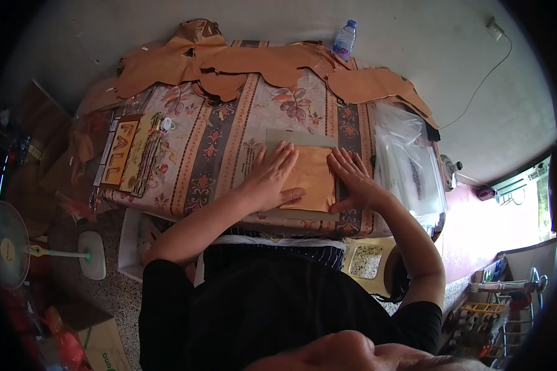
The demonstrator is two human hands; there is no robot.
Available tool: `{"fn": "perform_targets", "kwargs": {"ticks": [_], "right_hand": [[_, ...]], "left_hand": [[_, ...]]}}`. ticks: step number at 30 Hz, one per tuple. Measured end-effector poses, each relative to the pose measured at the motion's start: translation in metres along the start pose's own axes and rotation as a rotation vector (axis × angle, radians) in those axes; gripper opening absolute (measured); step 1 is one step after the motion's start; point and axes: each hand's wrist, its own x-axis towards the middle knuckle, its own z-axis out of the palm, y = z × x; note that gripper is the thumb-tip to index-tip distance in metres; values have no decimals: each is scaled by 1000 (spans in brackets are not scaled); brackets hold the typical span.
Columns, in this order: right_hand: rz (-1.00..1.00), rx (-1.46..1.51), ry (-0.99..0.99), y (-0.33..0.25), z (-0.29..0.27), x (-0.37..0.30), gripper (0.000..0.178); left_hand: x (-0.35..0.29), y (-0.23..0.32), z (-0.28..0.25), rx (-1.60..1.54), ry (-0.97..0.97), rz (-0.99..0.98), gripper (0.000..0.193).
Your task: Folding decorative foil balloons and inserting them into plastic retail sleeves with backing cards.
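Note:
A light tan rectangular sheet (315, 176) lies on a larger greyish flat board (281, 137) near the front of the table; whether it is leather or paper I cannot tell. My left hand (271, 178) rests flat over the sheet's left edge, fingers stretched away from me and thumb on its lower part. On the opposite side, my right hand (356, 180) lies with fingers spread along the sheet's right edge. Neither hand grips anything. The palms and fingers cover parts of both side edges.
Brown leather-like pieces (254, 65) with wavy edges line the table's far side, near a water bottle (345, 40). Clear plastic sheets (408, 167) lie at the right. Decorated packs (130, 154) sit at the left on the patterned tablecloth (229, 136). A fan (9, 247) stands lower left.

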Motion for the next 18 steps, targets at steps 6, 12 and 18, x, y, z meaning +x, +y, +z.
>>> {"fn": "perform_targets", "kwargs": {"ticks": [6,12,18], "right_hand": [[13,-19,-3,-23,7,14,128],[26,-30,55,-48,26,42,125],[17,42,134,-57,38,53,125]], "left_hand": [[6,9,0,38,-12,22,90],[11,12,2,-26,22,36,86],[7,11,9,-74,155,78,85]]}}
